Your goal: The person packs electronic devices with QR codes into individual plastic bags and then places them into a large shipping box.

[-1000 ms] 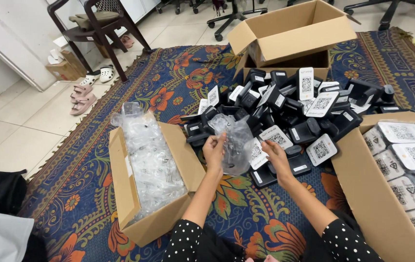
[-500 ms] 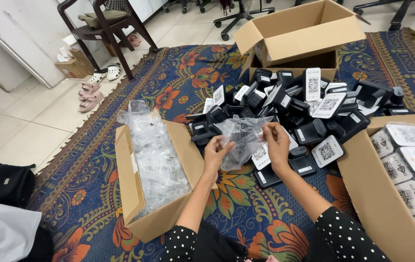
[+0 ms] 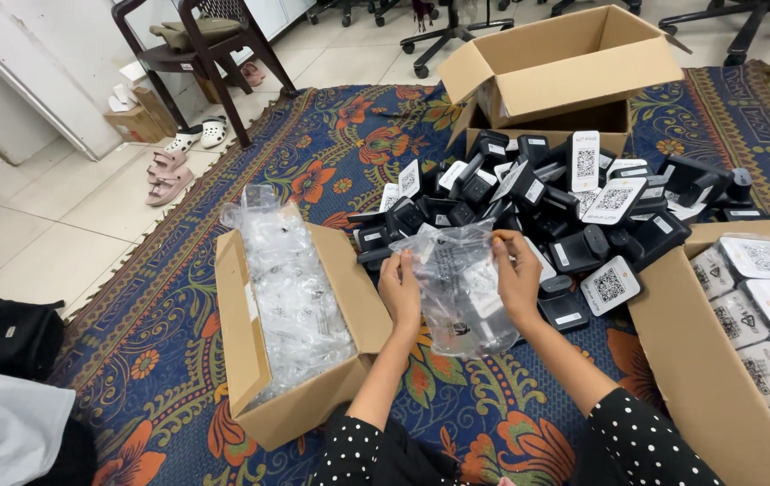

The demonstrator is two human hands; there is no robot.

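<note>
Both hands hold a clear plastic bag (image 3: 461, 288) by its upper edges, left hand (image 3: 400, 290) and right hand (image 3: 518, 277) in a pinching grip. Beyond them lies the pile of black devices (image 3: 547, 211); keeping the mouth spread evenly helps.

Box of plastic bags (image 3: 290, 324) is sitting left on the rug (image 3: 178, 297), device pile (image 3: 538, 202) lying mid-rug. Open box (image 3: 560, 67) is standing behind the pile; box of packed devices (image 3: 745, 342) sitting at the right edge.
</note>
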